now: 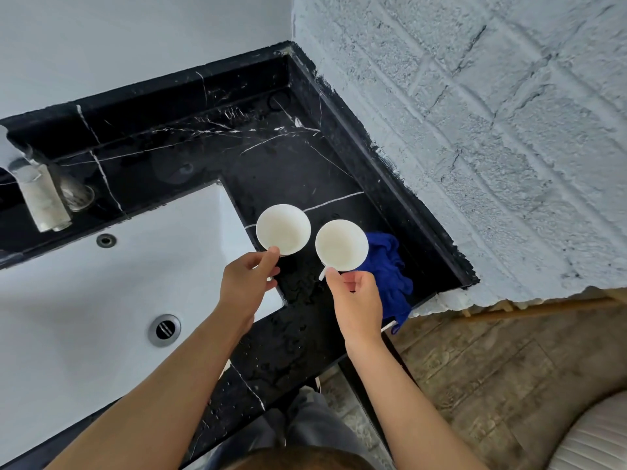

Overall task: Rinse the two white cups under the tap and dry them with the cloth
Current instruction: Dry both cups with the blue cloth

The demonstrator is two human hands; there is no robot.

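Note:
Two white cups are held side by side above the black marble counter (271, 157), mouths up. My left hand (247, 283) grips the left cup (283, 228) at its near rim or handle. My right hand (356, 293) pinches the handle of the right cup (341, 245). A crumpled blue cloth (390, 276) lies on the counter just right of and partly under the right cup. The metal tap (37, 195) stands at the far left, behind the white sink (84, 293). No water runs from it.
The sink has a round drain (164, 330) and an overflow hole (106, 240). Water drops speckle the counter near its front edge. A pale painted brick wall (492, 130) bounds the counter on the right. Brown floor lies beyond the counter's right end.

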